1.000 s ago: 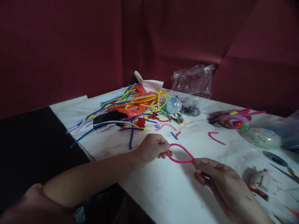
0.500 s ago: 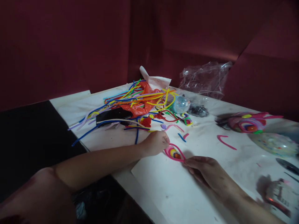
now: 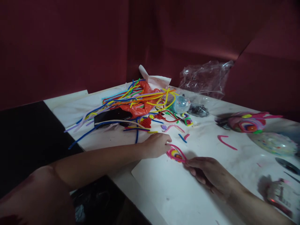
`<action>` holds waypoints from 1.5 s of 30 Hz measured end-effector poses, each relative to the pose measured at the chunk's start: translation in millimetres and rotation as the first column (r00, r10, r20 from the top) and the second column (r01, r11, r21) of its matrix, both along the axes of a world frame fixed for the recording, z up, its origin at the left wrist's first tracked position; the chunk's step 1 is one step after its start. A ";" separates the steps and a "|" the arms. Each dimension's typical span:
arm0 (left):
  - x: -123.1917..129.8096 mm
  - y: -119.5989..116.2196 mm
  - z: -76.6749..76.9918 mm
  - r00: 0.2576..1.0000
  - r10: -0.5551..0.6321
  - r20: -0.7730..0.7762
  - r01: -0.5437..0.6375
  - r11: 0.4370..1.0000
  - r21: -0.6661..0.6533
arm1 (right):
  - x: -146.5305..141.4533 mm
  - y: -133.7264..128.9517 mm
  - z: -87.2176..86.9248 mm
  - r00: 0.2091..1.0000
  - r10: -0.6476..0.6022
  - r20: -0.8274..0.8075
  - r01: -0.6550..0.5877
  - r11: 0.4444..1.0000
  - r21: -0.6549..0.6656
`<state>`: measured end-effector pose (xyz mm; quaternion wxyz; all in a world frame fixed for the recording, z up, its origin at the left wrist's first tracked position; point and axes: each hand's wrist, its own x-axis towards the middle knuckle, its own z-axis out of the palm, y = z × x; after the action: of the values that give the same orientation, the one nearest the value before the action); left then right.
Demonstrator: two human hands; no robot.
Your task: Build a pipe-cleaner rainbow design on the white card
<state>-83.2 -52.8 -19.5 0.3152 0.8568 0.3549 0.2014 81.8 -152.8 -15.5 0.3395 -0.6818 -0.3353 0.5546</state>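
Note:
A pink pipe cleaner [image 3: 180, 149], bent into a pointed loop, stretches between my two hands just over the white sheet. My left hand [image 3: 157, 146] pinches its far-left end, and the fingertips partly hide that end. At the near-right tip, my right hand [image 3: 207, 171] grips it between thumb and fingers. Within the loop shows a small coil [image 3: 174, 153] of white, yellow, orange and dark colours. Whether the coil is fastened to the loop, I cannot tell. Short blue and pink pieces [image 3: 182, 138] lie beyond my left hand.
Many coloured pipe cleaners [image 3: 126, 101] are heaped on an orange-red plastic bag [image 3: 138, 110] at the back left. A clear ball [image 3: 181, 104] and a clear plastic bag [image 3: 206, 79] are behind. A pink coiled fish-like piece [image 3: 247, 123] rests at the right.
The pink loop looks narrower and slightly turned between my hands. My left hand has shifted a little to the right, its fingers bent over the loop's end; my right hand keeps its hold.

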 end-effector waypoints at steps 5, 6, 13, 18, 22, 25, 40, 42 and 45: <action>-13.5 -9.8 8.0 0.993 0.106 -0.054 -0.100 0.990 0.096 | 3.6 -2.7 0.7 0.999 -0.023 -0.039 0.024 1.000 0.008; -16.3 -13.0 9.2 0.990 0.101 -0.098 -0.090 0.989 0.117 | 4.2 -3.1 1.2 0.998 -0.029 -0.047 0.029 1.000 0.008; -15.7 -33.1 0.4 0.937 -0.066 -0.343 0.184 0.928 0.324 | 6.8 -3.0 -2.2 0.996 -0.038 -0.082 0.038 0.999 -0.004; -20.9 -32.6 9.0 0.846 -0.150 -0.512 0.361 0.868 0.342 | 7.0 -1.3 -4.9 0.995 -0.029 -0.098 0.030 1.000 0.006; -42.0 -19.3 29.2 0.715 -0.168 -0.679 0.429 0.872 0.236 | 8.2 0.0 -6.4 0.995 -0.022 -0.098 0.022 1.000 -0.001; -47.8 -11.8 33.5 0.761 0.009 -0.649 0.300 0.882 0.364 | 8.8 0.5 -7.5 0.996 -0.018 -0.092 0.017 1.000 -0.011; -19.8 -31.3 3.2 0.921 -0.115 -0.373 0.288 0.845 0.451 | -1.0 5.4 -0.9 1.000 0.003 0.031 -0.001 0.999 -0.047; -21.5 -33.0 2.3 0.917 -0.104 -0.384 0.290 0.835 0.467 | -2.5 6.8 0.5 0.998 0.011 0.059 -0.008 0.999 -0.052; -22.4 -35.4 -1.1 0.912 -0.092 -0.400 0.303 0.808 0.505 | -4.4 8.5 3.1 0.994 0.019 0.109 -0.012 0.997 -0.071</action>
<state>-105.6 -88.1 -20.5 0.0017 0.9655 0.2391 0.1029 77.4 -144.2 -12.4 0.2920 -0.7202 -0.3389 0.5303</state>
